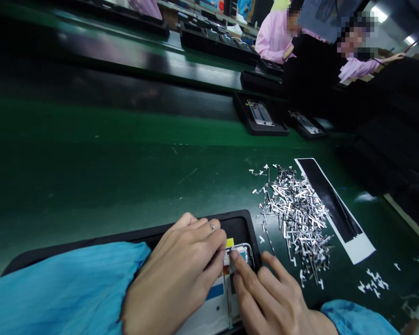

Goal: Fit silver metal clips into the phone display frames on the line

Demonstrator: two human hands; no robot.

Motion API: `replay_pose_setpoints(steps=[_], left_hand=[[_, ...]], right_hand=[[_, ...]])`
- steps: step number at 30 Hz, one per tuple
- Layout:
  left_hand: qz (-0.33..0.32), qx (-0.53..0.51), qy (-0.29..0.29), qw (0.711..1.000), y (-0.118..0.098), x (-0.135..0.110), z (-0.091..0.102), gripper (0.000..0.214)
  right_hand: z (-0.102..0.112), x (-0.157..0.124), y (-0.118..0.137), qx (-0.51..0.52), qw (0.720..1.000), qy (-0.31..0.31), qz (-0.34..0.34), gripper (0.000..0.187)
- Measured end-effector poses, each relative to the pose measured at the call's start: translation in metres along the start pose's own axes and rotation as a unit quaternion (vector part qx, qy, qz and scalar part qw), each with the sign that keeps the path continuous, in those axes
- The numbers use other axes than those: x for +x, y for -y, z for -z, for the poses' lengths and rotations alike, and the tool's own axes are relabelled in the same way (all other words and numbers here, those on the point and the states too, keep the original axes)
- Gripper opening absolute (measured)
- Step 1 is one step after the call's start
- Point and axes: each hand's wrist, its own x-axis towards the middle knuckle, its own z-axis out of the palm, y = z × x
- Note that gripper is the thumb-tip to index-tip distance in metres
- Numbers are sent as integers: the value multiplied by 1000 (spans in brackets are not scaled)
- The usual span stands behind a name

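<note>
Closely set: left hand (185,256) and right hand (272,293) at the frame's top end

Head view: the frame (220,312) lies in a black tray (240,222) at the near edge of the table (132,186), partly covered by the 2 hands. The left hand arches over its left side, fingers bent and close together; their tips are hidden, so whether they grip anything cannot be told. The right hand has 1 fingertip on the frame's top end, near a yellow tab (229,242), and another finger lifted clear. Any small part under that tip is too covered to make out, and a pinch cannot be confirmed.

Just right of the tray lies a loose pile (300,218) of thin silver strips, beside a black-and-white sheet (330,200). A smaller cluster (373,283) lies further right. Beyond, 2 more frames sit in trays, with people in pink at the back.

The likely risks sit at that fingertip. Pressing off-centre could skew or crease a delicate piece; pushing sideways could slide the frame if the left hand bears on it only lightly. The pile is near the right hand, so a sleeve (356,318) or lifted finger could scatter or tangle strips.
</note>
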Motion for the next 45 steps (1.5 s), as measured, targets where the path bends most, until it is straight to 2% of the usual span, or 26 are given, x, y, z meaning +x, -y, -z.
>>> replay_pose_setpoints(steps=[7,17,21,27,38,45], left_hand=[[-10,2,-4,1000,0,-2,-1,31],[-33,20,-30,999,2,-4,-2,36],[-36,14,-36,999,2,-4,-3,37],[-23,-14,-4,1000,1,-4,-2,39],[-36,-10,-10,999,4,-6,-3,35],[-14,-24,39,999,0,-2,-1,36]], right_hand=[[11,11,0,-56,997,38,26,35],[10,16,4,-73,997,19,-4,33],[7,14,4,-40,999,-5,-13,34],[4,11,2,-11,999,-30,-19,30],[7,11,0,-8,1000,-14,-20,29],[5,14,-1,-11,999,-28,-13,28]])
